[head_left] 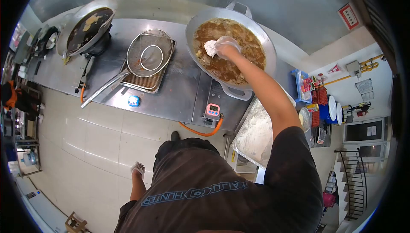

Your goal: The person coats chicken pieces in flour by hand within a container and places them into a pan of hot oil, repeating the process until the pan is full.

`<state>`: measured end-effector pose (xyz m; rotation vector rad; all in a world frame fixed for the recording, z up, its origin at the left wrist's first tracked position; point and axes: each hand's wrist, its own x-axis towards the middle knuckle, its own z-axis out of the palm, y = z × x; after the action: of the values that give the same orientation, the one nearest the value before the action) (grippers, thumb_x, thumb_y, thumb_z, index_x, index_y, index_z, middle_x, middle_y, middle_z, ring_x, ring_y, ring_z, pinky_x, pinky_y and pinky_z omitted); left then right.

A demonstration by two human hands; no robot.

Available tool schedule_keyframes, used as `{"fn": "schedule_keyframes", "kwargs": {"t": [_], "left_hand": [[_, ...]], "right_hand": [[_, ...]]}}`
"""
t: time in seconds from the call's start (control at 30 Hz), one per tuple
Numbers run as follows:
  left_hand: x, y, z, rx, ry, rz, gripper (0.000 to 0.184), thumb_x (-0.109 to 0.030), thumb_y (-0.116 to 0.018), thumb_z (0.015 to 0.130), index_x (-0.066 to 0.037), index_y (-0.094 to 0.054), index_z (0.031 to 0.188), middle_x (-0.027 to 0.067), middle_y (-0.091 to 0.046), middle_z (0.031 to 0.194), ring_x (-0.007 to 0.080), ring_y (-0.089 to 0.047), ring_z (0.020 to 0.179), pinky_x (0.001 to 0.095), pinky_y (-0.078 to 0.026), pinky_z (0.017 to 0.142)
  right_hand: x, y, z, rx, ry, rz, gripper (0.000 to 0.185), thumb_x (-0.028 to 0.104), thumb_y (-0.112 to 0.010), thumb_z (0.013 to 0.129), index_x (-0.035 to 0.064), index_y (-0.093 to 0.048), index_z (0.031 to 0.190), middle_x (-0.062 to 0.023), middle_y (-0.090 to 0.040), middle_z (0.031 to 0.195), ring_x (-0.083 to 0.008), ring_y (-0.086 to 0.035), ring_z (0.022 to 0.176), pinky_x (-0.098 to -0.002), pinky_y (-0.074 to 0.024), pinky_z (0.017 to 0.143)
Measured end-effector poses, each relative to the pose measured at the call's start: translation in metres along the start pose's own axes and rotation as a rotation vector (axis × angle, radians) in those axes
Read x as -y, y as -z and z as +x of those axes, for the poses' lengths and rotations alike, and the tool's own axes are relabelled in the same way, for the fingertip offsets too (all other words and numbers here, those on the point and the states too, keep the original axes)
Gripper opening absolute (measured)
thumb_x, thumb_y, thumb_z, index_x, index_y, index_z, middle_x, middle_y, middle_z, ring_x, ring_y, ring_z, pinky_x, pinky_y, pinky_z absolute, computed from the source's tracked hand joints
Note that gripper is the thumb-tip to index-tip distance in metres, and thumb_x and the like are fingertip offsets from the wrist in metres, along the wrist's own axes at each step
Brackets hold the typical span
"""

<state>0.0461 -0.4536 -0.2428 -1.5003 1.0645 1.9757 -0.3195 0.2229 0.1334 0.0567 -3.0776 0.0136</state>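
Note:
In a clear glove, my right hand [227, 48] grips a white, flour-coated piece of food [210, 48] over a large metal wok [265, 45]. Brown bubbling oil [226, 74] fills the wok, and paler pieces float in it. Whether the held piece touches the oil I cannot tell. My left hand [137, 169], gloved and dusted with flour, hangs low beside my body, its fingers loosely apart with nothing visible in them. Under my right arm lies a metal tray of white flour [255, 137].
Two round strainers, one large [147, 38] and one small [151, 57], rest on a wire-rack tray [149, 83]. Another wok of dark oil [87, 30] stands at left. A pink timer [212, 110], a blue timer [134, 101] and an orange hose [200, 134] line the counter's front.

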Motion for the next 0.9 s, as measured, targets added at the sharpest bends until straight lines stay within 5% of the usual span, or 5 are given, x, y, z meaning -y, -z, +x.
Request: {"fn": "schedule_keyframes", "kwargs": {"t": [0.37, 0.5, 0.7, 0.77, 0.9], "left_hand": [[0.028, 0.025, -0.004, -0.016, 0.086, 0.056, 0.027, -0.032, -0.048, 0.086, -0.017, -0.045, 0.064, -0.0017, -0.048, 0.056, 0.0146, -0.047, 0.052, 0.0289, -0.037, 0.051], [0.027, 0.01, 0.0, 0.062, 0.071, 0.04, 0.026, -0.033, -0.048, 0.086, -0.016, -0.046, 0.067, -0.0013, -0.05, 0.058, 0.0146, -0.047, 0.054, 0.0287, -0.037, 0.052], [0.031, -0.02, -0.004, 0.239, -0.003, 0.189, 0.024, -0.034, -0.05, 0.086, -0.014, -0.051, 0.072, -0.0005, -0.054, 0.064, 0.0154, -0.05, 0.061, 0.0293, -0.038, 0.055], [0.031, -0.042, -0.024, 0.14, 0.006, 0.297, 0.025, -0.034, -0.051, 0.085, -0.013, -0.05, 0.071, -0.0003, -0.054, 0.065, 0.0151, -0.051, 0.061, 0.0289, -0.039, 0.055], [0.03, -0.071, -0.045, -0.059, -0.024, 0.441, 0.027, -0.036, -0.05, 0.085, -0.013, -0.05, 0.071, -0.0001, -0.054, 0.064, 0.0148, -0.05, 0.058, 0.0283, -0.039, 0.054]], "right_hand": [[0.057, 0.167, -0.079, 0.15, -0.412, -0.129, 0.023, 0.013, -0.059, 0.062, 0.0094, -0.064, 0.084, -0.016, -0.062, 0.083, -0.0312, -0.059, 0.078, -0.0408, -0.0477, 0.064], [-0.045, 0.15, -0.209, -0.332, -0.307, -0.203, 0.032, 0.032, -0.044, 0.08, 0.0042, -0.061, 0.08, -0.0191, -0.06, 0.085, -0.0357, -0.057, 0.081, -0.0433, -0.0447, 0.07], [-0.209, 0.018, -0.465, 0.149, -0.646, -0.23, 0.024, 0.023, -0.046, 0.081, 0.0066, -0.058, 0.093, -0.0168, -0.059, 0.096, -0.033, -0.057, 0.083, -0.0427, -0.0442, 0.073], [-0.203, -0.024, -0.495, -0.264, -1.141, 0.801, 0.027, 0.02, -0.045, 0.083, 0.0041, -0.058, 0.101, -0.0152, -0.06, 0.096, -0.0297, -0.059, 0.082, -0.0389, -0.0475, 0.069], [-0.3, -0.176, -0.553, -0.174, -0.15, -0.329, 0.021, 0.014, -0.05, 0.076, 0.004, -0.059, 0.092, -0.011, -0.061, 0.091, -0.0228, -0.059, 0.082, -0.0332, -0.0477, 0.069]]}}
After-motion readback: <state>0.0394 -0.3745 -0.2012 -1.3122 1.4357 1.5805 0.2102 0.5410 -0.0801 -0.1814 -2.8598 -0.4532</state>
